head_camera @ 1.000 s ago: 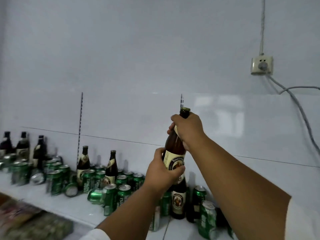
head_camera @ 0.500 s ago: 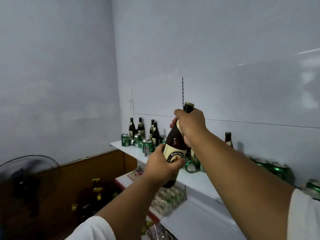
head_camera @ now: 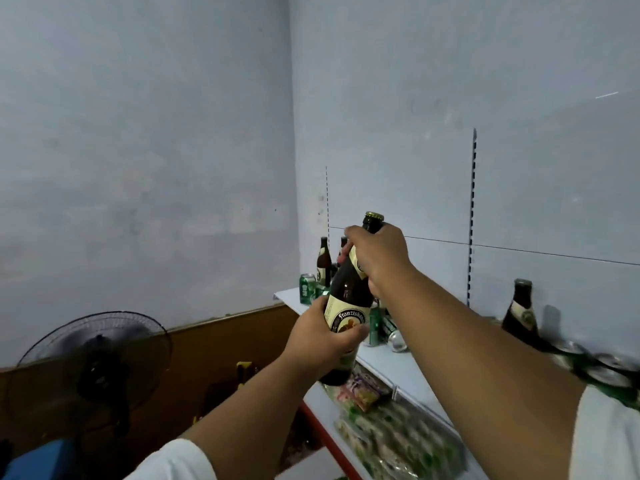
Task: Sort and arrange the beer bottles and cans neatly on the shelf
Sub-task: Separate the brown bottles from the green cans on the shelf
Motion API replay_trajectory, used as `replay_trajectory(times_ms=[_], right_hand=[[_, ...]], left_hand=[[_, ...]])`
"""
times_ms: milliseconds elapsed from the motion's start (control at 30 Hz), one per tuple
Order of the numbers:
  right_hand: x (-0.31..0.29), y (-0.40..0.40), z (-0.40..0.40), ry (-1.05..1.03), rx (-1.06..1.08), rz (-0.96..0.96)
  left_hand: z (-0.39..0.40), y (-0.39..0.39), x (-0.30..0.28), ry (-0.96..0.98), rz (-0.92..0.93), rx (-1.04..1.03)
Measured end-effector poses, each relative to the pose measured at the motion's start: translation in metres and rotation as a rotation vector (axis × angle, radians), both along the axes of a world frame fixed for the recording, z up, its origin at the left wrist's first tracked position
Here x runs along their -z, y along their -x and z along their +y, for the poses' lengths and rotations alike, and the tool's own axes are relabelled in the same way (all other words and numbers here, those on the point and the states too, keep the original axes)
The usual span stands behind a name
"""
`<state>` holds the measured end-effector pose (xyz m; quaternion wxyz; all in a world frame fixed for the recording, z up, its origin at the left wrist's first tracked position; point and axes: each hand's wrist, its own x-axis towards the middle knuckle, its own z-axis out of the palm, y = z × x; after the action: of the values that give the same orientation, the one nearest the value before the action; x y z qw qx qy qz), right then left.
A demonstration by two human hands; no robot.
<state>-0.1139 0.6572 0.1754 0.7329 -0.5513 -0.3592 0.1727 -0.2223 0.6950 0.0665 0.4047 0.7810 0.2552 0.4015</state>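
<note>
At the far left a dark standing fan (head_camera: 93,355) stands in front of a brown wall panel (head_camera: 221,344), with something blue (head_camera: 38,459) at the bottom corner below it. Further right, the left hand (head_camera: 320,337) comes up on a bare forearm from a white sleeve (head_camera: 173,460) and curls around the lower body of a brown beer bottle (head_camera: 346,296), its thumb lying across the cream label. The bottle is held in the air, tilted a little, its base out in front of the white shelf (head_camera: 391,365) edge rather than resting on it. The right hand (head_camera: 375,258) grips the same bottle higher up — fingers wrapped around the neck just under the gold cap.

Behind the held bottle, at the shelf's left end near the room corner, a green can (head_camera: 307,288) stands upright beside 2 brown bottles (head_camera: 323,263); the second one is partly hidden by the right hand. Just right of the held bottle, more green cans (head_camera: 375,325) sit on the shelf, and 1 can (head_camera: 397,341) lies on its side with its silver end facing out. Past the right forearm another brown bottle (head_camera: 521,313) stands upright against the wall, with a cluster of blurred cans (head_camera: 595,365) close by — their count is hard to tell. Below the shelf, a lower tier holds packaged goods (head_camera: 391,434) in clear wrappers.
</note>
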Motion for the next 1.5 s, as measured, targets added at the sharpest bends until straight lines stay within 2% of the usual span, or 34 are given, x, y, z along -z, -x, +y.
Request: replay_trajectory(times_ms=[333, 500, 600, 733, 933, 1133, 1333, 1500], right_hand=[[0.026, -0.01, 0.201, 0.09, -0.141, -0.023], [0.03, -0.012, 0.303, 0.073, -0.122, -0.004], [0.021, -0.023, 0.353, 0.077, -0.186, 0.055], [0.015, -0.051, 0.413, 0.098, -0.197, 0.036], [0.039, -0.09, 0.496, 0.125, -0.16, 0.02], [0.034, -0.138, 0.571, 0.196, -0.188, -0.108], [0.036, -0.177, 0.633, 0.502, 0.003, -0.441], [0.057, -0.206, 0.66, 0.592, 0.202, -0.414]], left_hand=[[0.187, -0.001, 0.027, 0.07, 0.024, -0.065], [0.296, -0.002, 0.029, 0.06, 0.036, 0.006], [0.359, -0.009, 0.023, 0.066, 0.041, 0.053], [0.433, -0.033, 0.018, 0.085, 0.07, 0.112], [0.521, -0.079, 0.038, 0.128, 0.087, 0.151], [0.6, -0.125, 0.038, 0.2, 0.092, 0.185], [0.68, -0.171, 0.055, 0.239, 0.163, 0.267], [0.723, -0.216, 0.078, 0.201, 0.196, 0.367]])
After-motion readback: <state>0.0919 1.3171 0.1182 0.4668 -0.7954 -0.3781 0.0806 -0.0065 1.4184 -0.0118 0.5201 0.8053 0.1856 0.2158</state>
